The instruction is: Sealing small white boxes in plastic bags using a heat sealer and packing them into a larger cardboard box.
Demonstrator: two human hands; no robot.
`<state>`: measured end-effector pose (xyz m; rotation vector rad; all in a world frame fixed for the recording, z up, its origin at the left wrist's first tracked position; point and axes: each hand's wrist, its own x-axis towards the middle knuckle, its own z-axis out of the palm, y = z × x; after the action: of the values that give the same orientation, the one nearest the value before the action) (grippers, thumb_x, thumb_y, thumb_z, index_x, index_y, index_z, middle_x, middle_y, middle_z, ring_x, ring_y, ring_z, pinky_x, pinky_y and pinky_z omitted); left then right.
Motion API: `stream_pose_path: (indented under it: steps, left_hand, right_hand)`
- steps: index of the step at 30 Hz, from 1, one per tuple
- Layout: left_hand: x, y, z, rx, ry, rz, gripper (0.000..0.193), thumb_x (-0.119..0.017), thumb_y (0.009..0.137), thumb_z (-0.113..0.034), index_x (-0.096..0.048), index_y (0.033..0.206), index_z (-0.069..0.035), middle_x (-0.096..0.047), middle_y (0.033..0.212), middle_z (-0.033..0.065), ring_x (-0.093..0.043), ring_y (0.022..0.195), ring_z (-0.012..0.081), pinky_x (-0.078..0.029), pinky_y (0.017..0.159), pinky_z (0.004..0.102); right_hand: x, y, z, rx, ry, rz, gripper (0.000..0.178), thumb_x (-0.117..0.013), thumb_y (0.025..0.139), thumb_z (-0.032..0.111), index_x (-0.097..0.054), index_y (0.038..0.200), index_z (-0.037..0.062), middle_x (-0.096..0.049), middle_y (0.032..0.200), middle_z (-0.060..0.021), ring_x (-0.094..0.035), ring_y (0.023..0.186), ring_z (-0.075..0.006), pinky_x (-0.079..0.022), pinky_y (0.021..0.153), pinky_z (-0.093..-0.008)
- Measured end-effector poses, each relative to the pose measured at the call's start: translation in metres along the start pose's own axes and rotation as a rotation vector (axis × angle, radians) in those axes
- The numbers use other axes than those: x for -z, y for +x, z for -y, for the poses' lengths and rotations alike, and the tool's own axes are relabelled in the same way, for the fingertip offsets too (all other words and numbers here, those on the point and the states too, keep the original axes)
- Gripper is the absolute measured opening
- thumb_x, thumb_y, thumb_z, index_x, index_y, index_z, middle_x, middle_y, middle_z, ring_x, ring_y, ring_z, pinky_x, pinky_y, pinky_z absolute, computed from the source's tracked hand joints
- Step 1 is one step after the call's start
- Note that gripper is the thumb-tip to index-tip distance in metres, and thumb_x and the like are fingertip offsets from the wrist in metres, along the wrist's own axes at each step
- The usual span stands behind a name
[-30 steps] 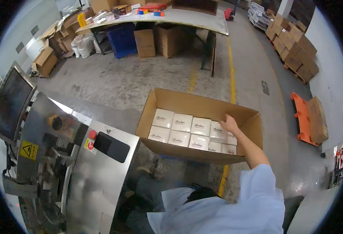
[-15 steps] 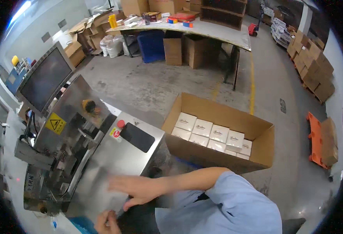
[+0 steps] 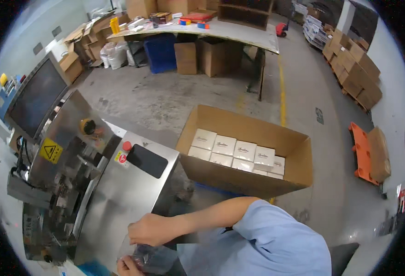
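At the near edge of the steel machine table, my right hand is closed, its fingers curled down on the top edge of a clear plastic bag. My left hand shows only in part at the lower rim of the picture. Its thumb and fingers are pinched at the bag's near side, where a little reddish colour shows through. What the bag holds, if anything, cannot be made out. Further up the table lie a black phone and a red push button.
Left stands the machine head with a yellow warning sign and a monitor. Right of the table, an open carton holds several white boxes. Beyond are a long worktable, an orange trolley and stacked cartons.
My right hand, blurred and spread over the table before, has drawn back and closed on the plastic, which now shows between both hands. The whole view has shifted slightly.
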<state>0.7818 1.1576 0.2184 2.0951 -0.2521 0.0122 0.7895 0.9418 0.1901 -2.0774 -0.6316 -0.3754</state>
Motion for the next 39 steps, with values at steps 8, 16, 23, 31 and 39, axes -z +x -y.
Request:
stream_pose_path:
  steps: [8, 16, 23, 31, 39]
  left_hand:
    - [0.000, -0.001, 0.026, 0.069, 0.208, 0.066, 0.042, -0.063, 0.092, -0.037, -0.062, 0.083, 0.004, -0.060, 0.073, 0.0107, -0.050, 0.070, 0.0206, -0.044, 0.065, 0.0378]
    - [-0.023, 0.006, 0.017, 0.114, 0.203, -0.024, 0.044, -0.061, 0.094, -0.037, -0.063, 0.084, 0.005, -0.058, 0.074, 0.0139, -0.050, 0.074, 0.0201, -0.044, 0.064, 0.0374]
    - [-0.009, 0.025, -0.018, -0.156, 0.255, 0.354, 0.033, -0.065, 0.094, -0.028, -0.068, 0.098, 0.005, -0.067, 0.084, 0.0145, -0.060, 0.081, 0.0194, -0.049, 0.073, 0.0349]
    - [0.007, 0.037, -0.009, 0.036, 0.422, 0.711, 0.031, -0.059, 0.097, -0.022, -0.067, 0.115, 0.001, -0.070, 0.107, 0.0174, -0.065, 0.099, 0.0260, -0.049, 0.089, 0.0352]
    - [0.035, 0.046, -0.037, 0.032, 0.482, 0.668, 0.030, -0.054, 0.098, -0.013, -0.062, 0.120, 0.006, -0.065, 0.119, 0.0220, -0.062, 0.109, 0.0299, -0.046, 0.096, 0.0390]
  right_hand:
    - [-0.007, -0.008, -0.009, -0.080, 0.083, 0.072, 0.018, -0.064, 0.087, 0.025, -0.063, 0.086, 0.0066, -0.060, 0.085, -0.0122, -0.062, 0.083, -0.0338, -0.049, 0.070, -0.0464]
    - [-0.018, -0.008, -0.019, 0.235, 0.096, -0.300, 0.022, -0.068, 0.079, 0.026, -0.061, 0.076, 0.0050, -0.062, 0.083, -0.0106, -0.062, 0.082, -0.0330, -0.048, 0.070, -0.0446]
    - [-0.029, -0.016, -0.024, 0.179, -0.229, 0.040, 0.013, -0.064, 0.077, 0.020, -0.061, 0.078, 0.0075, -0.063, 0.066, -0.0063, -0.059, 0.079, -0.0286, -0.042, 0.085, -0.0500]
    - [-0.010, -0.010, -0.034, 0.078, -0.342, 0.334, 0.012, -0.066, 0.077, 0.021, -0.069, 0.085, 0.0131, -0.067, 0.074, -0.0082, -0.066, 0.084, -0.0288, -0.033, 0.101, -0.0605]
    - [0.022, 0.003, -0.036, -0.159, -0.061, 0.556, 0.016, -0.069, 0.081, 0.025, -0.072, 0.088, 0.0114, -0.070, 0.084, -0.0102, -0.066, 0.091, -0.0351, -0.029, 0.104, -0.0658]
